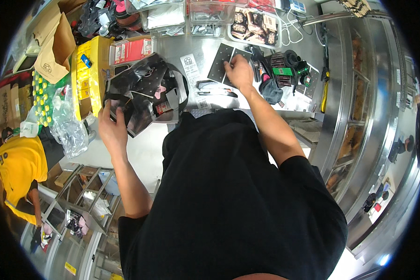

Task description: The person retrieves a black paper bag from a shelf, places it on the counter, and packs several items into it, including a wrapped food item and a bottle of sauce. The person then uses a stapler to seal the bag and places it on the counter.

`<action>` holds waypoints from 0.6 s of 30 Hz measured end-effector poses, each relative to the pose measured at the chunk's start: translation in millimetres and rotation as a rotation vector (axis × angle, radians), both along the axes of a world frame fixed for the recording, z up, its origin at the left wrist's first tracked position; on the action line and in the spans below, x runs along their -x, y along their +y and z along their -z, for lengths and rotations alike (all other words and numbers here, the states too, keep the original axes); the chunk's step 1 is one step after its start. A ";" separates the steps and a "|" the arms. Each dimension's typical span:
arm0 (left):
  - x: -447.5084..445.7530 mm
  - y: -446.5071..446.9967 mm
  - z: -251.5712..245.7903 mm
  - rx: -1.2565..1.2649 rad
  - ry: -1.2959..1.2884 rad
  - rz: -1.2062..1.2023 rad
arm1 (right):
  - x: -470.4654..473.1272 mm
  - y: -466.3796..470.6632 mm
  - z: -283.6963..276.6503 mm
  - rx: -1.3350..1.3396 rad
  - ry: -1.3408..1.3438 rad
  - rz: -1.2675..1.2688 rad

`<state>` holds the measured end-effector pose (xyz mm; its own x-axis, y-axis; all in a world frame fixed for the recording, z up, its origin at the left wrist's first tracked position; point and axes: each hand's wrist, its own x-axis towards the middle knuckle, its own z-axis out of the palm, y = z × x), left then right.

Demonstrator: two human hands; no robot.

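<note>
A glossy black carrier bag with a pink print stands at the counter's front left, its mouth spread. My left hand grips its near left rim, thumb and fingers around the dark edge. A red-and-white packet shows in the bag's folds. To the right, my right hand rests with curled fingers over black cards patterned with small white dots. Its palm hides whether the fingers pinch a card. Between the hands lie a printed paper receipt and a utility knife.
Black label guns or dispensers crowd the counter at right. Behind them sits a white tub of sachets. Red packets, a yellow carton and a brown paper bag line the left. A person in yellow is at far left.
</note>
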<state>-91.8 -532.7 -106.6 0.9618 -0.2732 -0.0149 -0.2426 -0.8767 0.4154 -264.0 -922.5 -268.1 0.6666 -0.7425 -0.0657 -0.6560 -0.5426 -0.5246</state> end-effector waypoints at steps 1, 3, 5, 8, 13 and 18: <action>5.2 -4.3 -5.2 -0.009 -0.076 0.031 | 2.8 7.7 -3.5 -0.030 -0.135 -0.149; 22.4 -15.7 -18.9 -0.033 -0.314 0.105 | 13.1 27.9 -13.3 -0.111 -0.053 -0.577; 52.3 -31.0 -33.6 0.189 -0.316 0.214 | 27.0 50.4 -19.6 -0.093 0.209 -0.797; 107.7 -60.0 -39.4 0.597 0.117 0.585 | 37.5 69.8 -11.2 -0.103 0.242 -0.738; 138.7 -128.2 81.3 0.306 0.830 0.635 | 33.8 70.4 14.6 -0.161 0.178 -0.648; 152.3 -126.7 188.1 -0.093 0.308 0.735 | 0.3 61.3 1.1 -0.259 0.212 -0.549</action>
<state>-244.1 -659.4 -294.7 0.4853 -0.8198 -0.3042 -0.6575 -0.5714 0.4911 -264.3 -861.2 -269.2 0.8980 -0.2391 -0.3695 -0.4227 -0.7022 -0.5729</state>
